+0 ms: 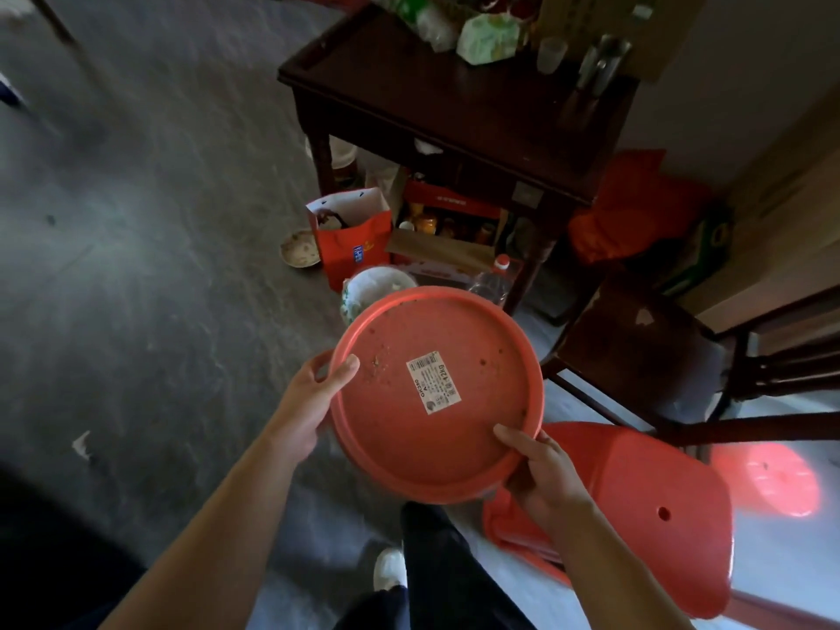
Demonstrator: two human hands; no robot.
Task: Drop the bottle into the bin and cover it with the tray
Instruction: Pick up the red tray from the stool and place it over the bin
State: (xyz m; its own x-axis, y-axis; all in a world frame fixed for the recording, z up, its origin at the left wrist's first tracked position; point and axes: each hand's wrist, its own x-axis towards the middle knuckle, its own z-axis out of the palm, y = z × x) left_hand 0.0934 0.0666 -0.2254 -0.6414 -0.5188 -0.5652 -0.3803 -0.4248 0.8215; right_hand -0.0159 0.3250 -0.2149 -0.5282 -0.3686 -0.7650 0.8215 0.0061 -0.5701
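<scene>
A round red plastic tray (436, 393) with a white label in its middle is held flat in front of me, above the floor. My left hand (313, 402) grips its left rim, thumb on top. My right hand (541, 475) grips its near right rim. Under the tray a red rim shows at its lower edge; I cannot tell whether that is the bin. A clear plastic bottle (493, 284) with a red cap shows just beyond the tray's far edge, partly hidden.
A dark wooden table (454, 106) with clutter stands ahead, boxes and a red bag (359, 238) beneath it. A white patterned bowl (377, 284) sits behind the tray. A red plastic stool (645, 516) lies at right, beside a wooden chair (636, 352). My leg and shoe (391, 568) are below.
</scene>
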